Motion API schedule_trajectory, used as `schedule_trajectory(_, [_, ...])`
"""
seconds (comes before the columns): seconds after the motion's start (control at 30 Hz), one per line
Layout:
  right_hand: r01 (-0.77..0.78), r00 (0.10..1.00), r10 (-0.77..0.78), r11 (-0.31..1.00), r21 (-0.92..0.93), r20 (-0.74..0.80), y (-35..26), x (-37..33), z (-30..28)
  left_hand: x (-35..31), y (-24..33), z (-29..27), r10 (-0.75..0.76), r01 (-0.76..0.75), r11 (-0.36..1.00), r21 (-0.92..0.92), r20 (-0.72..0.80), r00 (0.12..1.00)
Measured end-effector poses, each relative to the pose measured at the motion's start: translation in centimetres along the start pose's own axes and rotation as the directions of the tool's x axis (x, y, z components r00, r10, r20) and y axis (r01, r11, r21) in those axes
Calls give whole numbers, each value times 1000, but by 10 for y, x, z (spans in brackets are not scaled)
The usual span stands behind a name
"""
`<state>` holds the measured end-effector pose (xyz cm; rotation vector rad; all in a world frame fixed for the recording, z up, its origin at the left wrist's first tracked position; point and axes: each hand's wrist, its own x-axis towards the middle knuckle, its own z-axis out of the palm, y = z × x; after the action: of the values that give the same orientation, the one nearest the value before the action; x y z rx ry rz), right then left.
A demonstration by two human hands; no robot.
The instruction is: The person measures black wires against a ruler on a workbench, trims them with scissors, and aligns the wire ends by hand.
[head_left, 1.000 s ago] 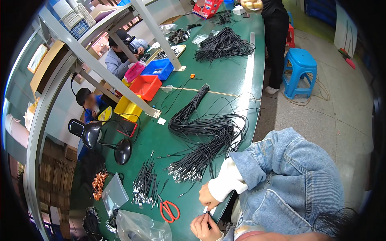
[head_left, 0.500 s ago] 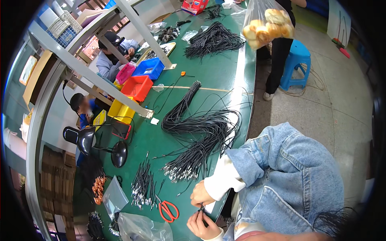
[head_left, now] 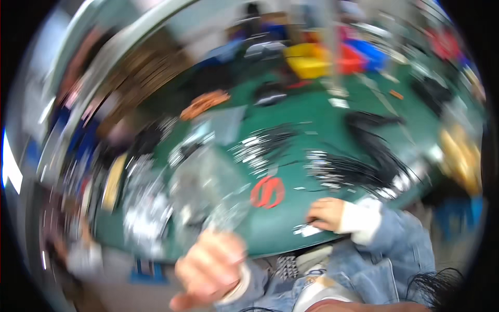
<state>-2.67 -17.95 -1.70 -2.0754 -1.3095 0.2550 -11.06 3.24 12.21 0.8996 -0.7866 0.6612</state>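
Note:
Motion smears the whole view. My left hand (head_left: 210,268) is raised by the near table edge, thumb apart from its loosely bent fingers, with nothing visible in it. It is nearest to a clear plastic bag (head_left: 208,179). My right hand (head_left: 326,213) rests low over the table, its fingers closed on what looks like a black cable with small silvery ends (head_left: 299,229). Left of that hand lies a pair of red-handled scissors (head_left: 267,192). Beyond it spreads a long bundle of black cables (head_left: 371,151) with silvery tips. A smaller cable bundle (head_left: 267,143) lies behind the scissors.
On the green table (head_left: 312,114) stand a yellow bin (head_left: 307,61), a red bin (head_left: 352,60) and a blue bin (head_left: 368,53). Orange-tipped cables (head_left: 205,103) lie farther left. Plastic-wrapped items (head_left: 148,213) sit at the left. A blue stool (head_left: 457,216) stands at the right.
My view has swung to the left. My hands were together at the cable; the left hand has come away leftward and up, while the right stays near the table edge.

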Motion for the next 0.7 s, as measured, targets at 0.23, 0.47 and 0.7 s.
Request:
schedule_trajectory(0.23, [9, 1000, -9, 1000, -12, -25, -28, -2, 7, -2, 37, 11, -19, 2, 992, 125, 133, 991])
schedule_trajectory(0.47, [-111, 993, 111, 994, 0, -44, -23, -10, -27, 46, 36, 51, 338, -324, 941, -97, 225, 914])
schedule_trajectory(0.7, [24, 1000, -24, 1000, -6, -18, 1, 0, -2, 19, 49, 67, 534, -515, 845, -145, 156, 831])
